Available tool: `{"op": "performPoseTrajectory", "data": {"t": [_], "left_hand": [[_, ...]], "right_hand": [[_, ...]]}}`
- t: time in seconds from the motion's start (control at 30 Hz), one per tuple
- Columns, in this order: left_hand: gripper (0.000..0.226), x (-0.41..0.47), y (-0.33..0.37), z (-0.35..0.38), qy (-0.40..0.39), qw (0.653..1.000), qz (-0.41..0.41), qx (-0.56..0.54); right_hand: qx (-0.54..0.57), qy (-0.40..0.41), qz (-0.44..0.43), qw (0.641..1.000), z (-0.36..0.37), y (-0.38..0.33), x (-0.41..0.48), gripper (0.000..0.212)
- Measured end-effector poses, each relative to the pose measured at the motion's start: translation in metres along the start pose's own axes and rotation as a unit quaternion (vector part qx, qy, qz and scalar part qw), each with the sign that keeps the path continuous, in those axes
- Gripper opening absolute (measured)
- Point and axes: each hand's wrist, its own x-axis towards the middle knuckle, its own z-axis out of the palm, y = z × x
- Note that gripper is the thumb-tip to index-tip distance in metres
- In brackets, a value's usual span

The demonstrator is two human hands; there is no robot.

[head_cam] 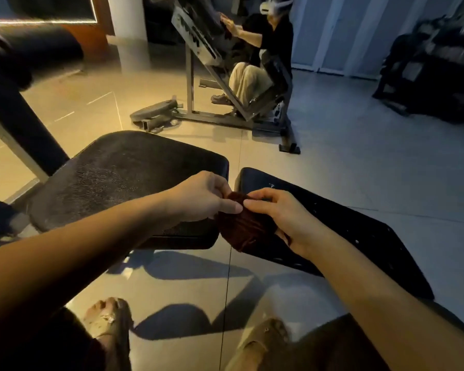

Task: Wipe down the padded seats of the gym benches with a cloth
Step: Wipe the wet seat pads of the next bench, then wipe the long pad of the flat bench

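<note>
A dark red cloth [245, 227] is held over the gap between two padded seats. Whether it touches the nearer edge of either cannot be told. Its upper edge is pinched by the left hand [201, 196], fingers [229, 208] clamped on the fabric. The bunch is cupped by the right hand [281, 218], fingers curled round it. The hold suggests the cloth is being refolded to present a fresh face. The worn seat [113, 180] is scuffed and the dark seat [340, 223] carries pale specks. No wiping contact is made.
</note>
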Motion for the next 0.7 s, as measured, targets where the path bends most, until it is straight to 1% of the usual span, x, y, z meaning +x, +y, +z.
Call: {"op": "performPoseTrajectory", "data": {"t": [0.1, 0.2, 0.27, 0.33, 0.4, 0.43, 0.5, 0.53, 0.63, 0.7], "left_hand": [[0.026, -0.001, -0.003, 0.013, 0.002, 0.997, -0.031, -0.068], [0.026, -0.005, -0.018, 0.020, -0.055, 0.993, -0.075, -0.068], [0.021, -0.003, -0.026, 0.025, -0.075, 0.992, -0.087, -0.060], [0.018, 0.002, -0.032, 0.032, -0.059, 0.993, -0.094, -0.044], [0.019, 0.006, -0.041, 0.044, -0.043, 0.993, -0.110, -0.028], [0.020, 0.006, -0.046, 0.050, -0.039, 0.992, -0.117, -0.018], [0.018, 0.007, -0.057, 0.060, -0.033, 0.992, -0.123, 0.014], [0.016, 0.008, -0.061, 0.064, -0.029, 0.992, -0.121, 0.028], [0.012, 0.013, -0.067, 0.073, -0.027, 0.993, -0.108, 0.047], [0.009, 0.017, -0.069, 0.079, -0.053, 0.993, -0.087, 0.054]], "right_hand": [[0.050, 0.023, 0.010, 0.998, -0.003, 0.005, -0.004, 0.028], [0.064, 0.062, 0.013, 0.996, 0.001, 0.014, -0.008, 0.033], [0.048, 0.095, 0.025, 0.994, 0.006, 0.025, -0.010, 0.035], [0.030, 0.152, 0.030, 0.987, 0.012, 0.041, -0.012, 0.035], [-0.030, 0.220, 0.008, 0.975, 0.022, 0.060, -0.015, 0.033], [-0.068, 0.241, -0.010, 0.968, 0.029, 0.070, -0.017, 0.030], [-0.106, 0.244, -0.030, 0.964, 0.044, 0.094, -0.021, 0.020], [-0.096, 0.234, -0.030, 0.967, 0.051, 0.105, -0.024, 0.020], [-0.044, 0.217, -0.011, 0.975, 0.072, 0.128, -0.033, 0.038], [-0.011, 0.227, -0.005, 0.974, 0.078, 0.144, -0.035, 0.039]]}}
